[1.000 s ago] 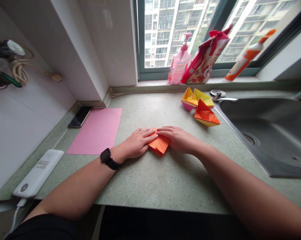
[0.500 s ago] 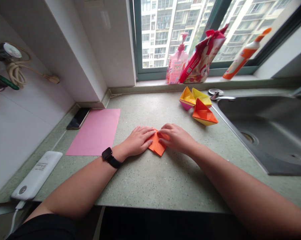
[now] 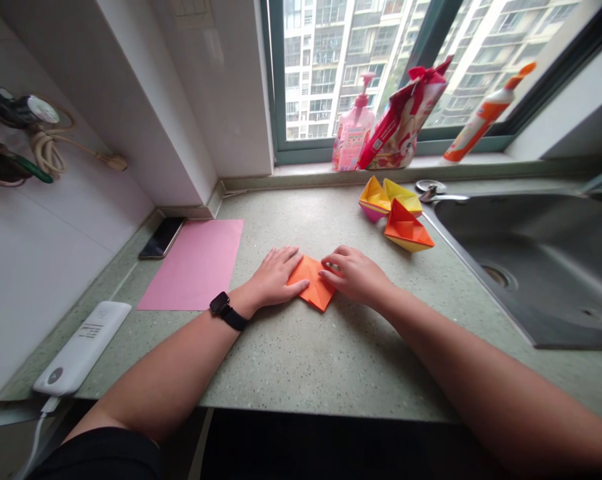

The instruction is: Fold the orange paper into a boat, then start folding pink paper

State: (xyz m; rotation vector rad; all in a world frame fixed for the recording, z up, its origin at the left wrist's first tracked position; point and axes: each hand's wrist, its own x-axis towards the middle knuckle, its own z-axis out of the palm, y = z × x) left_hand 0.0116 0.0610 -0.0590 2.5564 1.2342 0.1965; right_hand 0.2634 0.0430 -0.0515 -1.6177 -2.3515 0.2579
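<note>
A speckled grey-green stone countertop (image 3: 281, 373) runs beneath a green-framed window (image 3: 311, 151), with a stainless-steel sink (image 3: 565, 273) let into it at the right; on its bare middle lies a small, flat, many-layered square of folded orange paper (image 3: 315, 280), turned cornerwise, between the two hands. The left hand (image 3: 279, 277) is spread and laid palm down, its thumb across the paper and its fingers over the left corner, pressing rather than gripping; the right hand (image 3: 355, 273) is half curled at the right edge, thumb and fingertips slightly parted, and whether they pinch a layer I cannot tell. The paper should be very light, stiff at its creases yet easily bent or torn, and apt to slide on the smooth stone; a flat palm on one corner and a light fingertip hold on a loose edge would suit it best. A plain pink paper sheet (image 3: 193, 267) lies to the left; three two-coloured folded-paper boats (image 3: 409, 232) sit near the sink.
</note>
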